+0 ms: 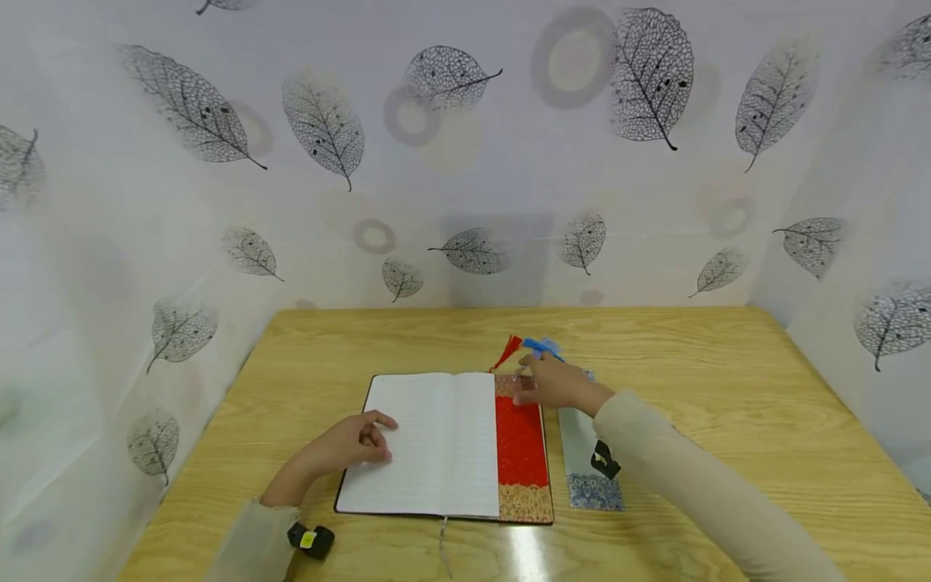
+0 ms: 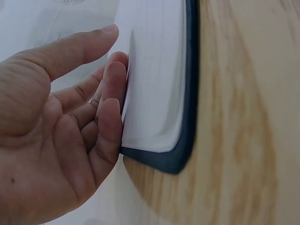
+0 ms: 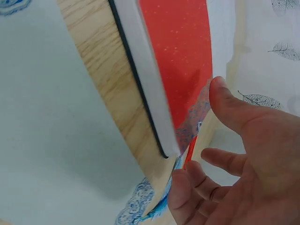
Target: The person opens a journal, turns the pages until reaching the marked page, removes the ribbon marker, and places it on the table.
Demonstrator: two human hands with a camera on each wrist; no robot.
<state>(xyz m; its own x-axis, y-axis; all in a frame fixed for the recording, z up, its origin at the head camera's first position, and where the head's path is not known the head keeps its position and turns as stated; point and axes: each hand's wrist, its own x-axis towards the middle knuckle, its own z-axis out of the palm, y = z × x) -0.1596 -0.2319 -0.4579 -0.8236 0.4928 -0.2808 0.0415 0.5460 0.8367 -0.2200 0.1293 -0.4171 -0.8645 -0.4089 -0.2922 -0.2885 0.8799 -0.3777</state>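
Note:
An open notebook (image 1: 418,453) with lined white pages and a dark cover lies on the table. Its right page carries a red bookmark (image 1: 520,440) with patterned gold ends and a red tassel (image 1: 507,352) beyond the top edge. My left hand (image 1: 336,444) rests on the left page, fingers loosely bent against the paper (image 2: 154,93). Over the red bookmark's far end is my right hand (image 1: 556,383); its thumb (image 3: 225,96) touches or nearly touches that end, the other fingers apart from it. A pale bookmark (image 1: 596,491) with blue lace ends lies right of the notebook, partly under the right arm.
A blue tassel (image 1: 541,347) lies behind the right hand. A thin ribbon marker (image 1: 444,546) hangs from the notebook's near edge onto the wooden table (image 1: 764,420). Leaf-patterned cloth (image 1: 494,186) stands around the table's back and sides.

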